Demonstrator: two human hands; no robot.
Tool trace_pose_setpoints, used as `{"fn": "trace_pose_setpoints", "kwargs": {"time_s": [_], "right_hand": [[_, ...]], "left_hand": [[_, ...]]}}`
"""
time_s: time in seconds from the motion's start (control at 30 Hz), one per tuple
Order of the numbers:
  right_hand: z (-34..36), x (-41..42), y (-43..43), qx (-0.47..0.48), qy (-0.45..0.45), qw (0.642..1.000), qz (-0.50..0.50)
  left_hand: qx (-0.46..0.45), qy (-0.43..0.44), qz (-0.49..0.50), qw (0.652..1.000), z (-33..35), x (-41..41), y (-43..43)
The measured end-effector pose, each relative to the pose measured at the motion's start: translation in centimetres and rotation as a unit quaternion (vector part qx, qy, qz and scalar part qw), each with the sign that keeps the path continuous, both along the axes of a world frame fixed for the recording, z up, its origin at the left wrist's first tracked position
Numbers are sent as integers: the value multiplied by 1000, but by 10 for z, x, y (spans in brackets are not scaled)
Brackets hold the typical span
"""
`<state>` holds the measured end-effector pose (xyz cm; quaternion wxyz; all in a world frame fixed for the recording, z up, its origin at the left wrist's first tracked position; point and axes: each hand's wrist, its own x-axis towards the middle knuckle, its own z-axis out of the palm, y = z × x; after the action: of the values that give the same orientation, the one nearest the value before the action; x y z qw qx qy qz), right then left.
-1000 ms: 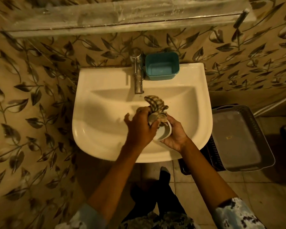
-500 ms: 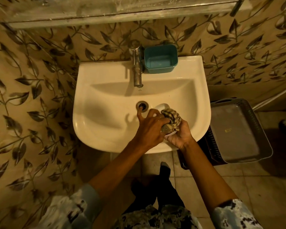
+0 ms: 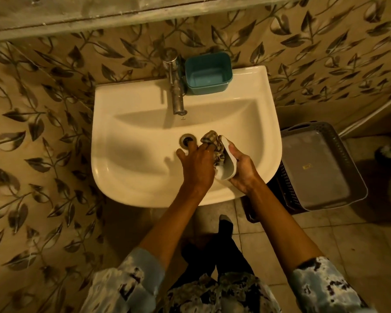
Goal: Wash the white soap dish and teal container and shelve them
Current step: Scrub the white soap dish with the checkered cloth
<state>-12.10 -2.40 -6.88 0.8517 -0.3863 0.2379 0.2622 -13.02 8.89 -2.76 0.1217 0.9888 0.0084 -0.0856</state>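
My right hand (image 3: 243, 171) grips the white soap dish (image 3: 229, 159), tilted on edge over the right side of the white sink (image 3: 127, 168). My left hand (image 3: 196, 164) presses a checked cloth (image 3: 213, 145) into the dish, some fingers spread toward the drain (image 3: 187, 140). The teal container (image 3: 207, 73) stands on the sink's back rim, right of the metal tap (image 3: 176, 86). A grey shelf (image 3: 113, 12) runs along the wall above.
A grey plastic tray (image 3: 321, 168) rests on a dark basket on the floor right of the sink. Leaf-patterned tiles cover the wall. My legs and the tiled floor show below the basin.
Both hands moved with dish and cloth from the basin's middle to its right front. The dish now stands more on edge, its white side showing beyond the cloth.
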Motion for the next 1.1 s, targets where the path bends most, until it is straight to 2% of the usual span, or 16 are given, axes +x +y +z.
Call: {"fn": "trace_pose_setpoints", "kwargs": {"time_s": [0.2, 0.3, 0.4, 0.5, 0.63, 0.67, 0.7, 0.73, 0.8, 0.83, 0.87, 0.93, 1.0, 1.03, 1.1], "right_hand": [[-1, 1, -9, -36, -1, 999, -34], [1, 1, -14, -43, -35, 998, -42], [4, 5, -15, -71, -77, 993, -53], [5, 6, -19, -102, -105, 988, -45], [7, -4, -12, -131, -150, 980, -15], [8, -5, -9, -135, -154, 979, -12], [9, -5, -7, -139, -153, 978, -11], [8, -4, -7, -143, -146, 979, -13], [8, 0, -13, -138, -121, 983, -23], [10, 4, -17, -123, -107, 986, -24], [11, 7, -22, -102, -91, 990, -26], [15, 13, -31, -69, -56, 996, -31], [18, 15, -35, -47, -14, 998, -33], [18, 13, -34, -29, 13, 999, -33], [16, 10, -31, -3, 61, 998, -21]], "left_hand": [[-66, 160, -10, 985, 11, -20, -20], [-171, 235, 36, 956, 18, -4, -20], [-332, 297, 101, 889, 28, 8, -17], [-461, 318, 199, 804, 33, 20, -16], [-575, 313, 385, 650, 45, 47, -7], [-579, 305, 400, 642, 44, 53, -6], [-570, 290, 396, 659, 43, 55, -7], [-532, 270, 367, 714, 39, 56, -11], [-411, 220, 238, 852, 33, 48, -20], [-361, 200, 159, 897, 29, 42, -24], [-315, 197, 93, 924, 25, 34, -25], [-218, 218, -10, 951, 17, 21, -26], [-180, 219, -86, 955, 15, 14, -23], [-166, 203, -124, 957, 16, 14, -20], [-112, 115, -204, 966, 18, 20, -14]]}}
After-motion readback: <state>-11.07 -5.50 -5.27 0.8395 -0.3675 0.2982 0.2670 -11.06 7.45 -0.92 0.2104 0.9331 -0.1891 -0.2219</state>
